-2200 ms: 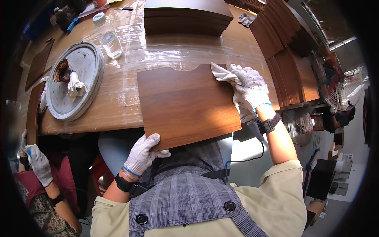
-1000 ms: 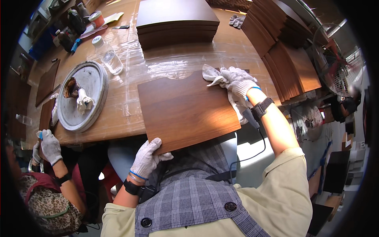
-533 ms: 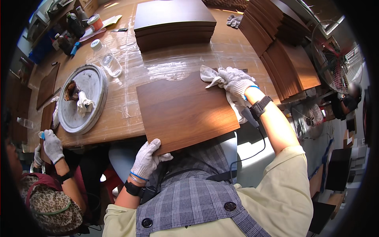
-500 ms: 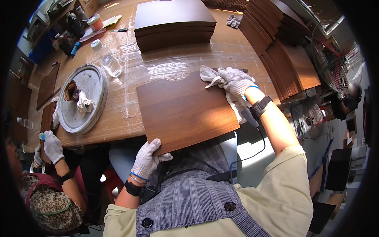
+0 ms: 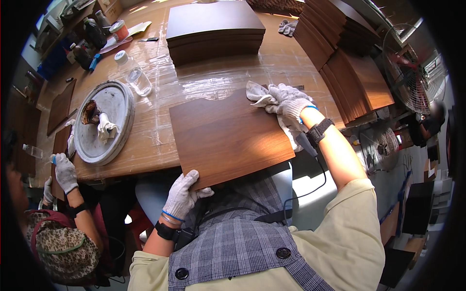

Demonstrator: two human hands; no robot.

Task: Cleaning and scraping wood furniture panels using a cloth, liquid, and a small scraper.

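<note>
Knit-gloved left hand (image 5: 180, 196) gripping notched wood-grain panel (image 5: 228, 140), right hand (image 5: 290, 100) clutching crumpled cloth (image 5: 257, 92)

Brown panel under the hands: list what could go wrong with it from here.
The panel juts past the near edge of the table, so it might slip if the left hand loosened at its near left corner. The white cloth bunched in the right hand has loose folds that could catch on the panel's edge. Bright light on the panel's right side may hide smears.
</note>
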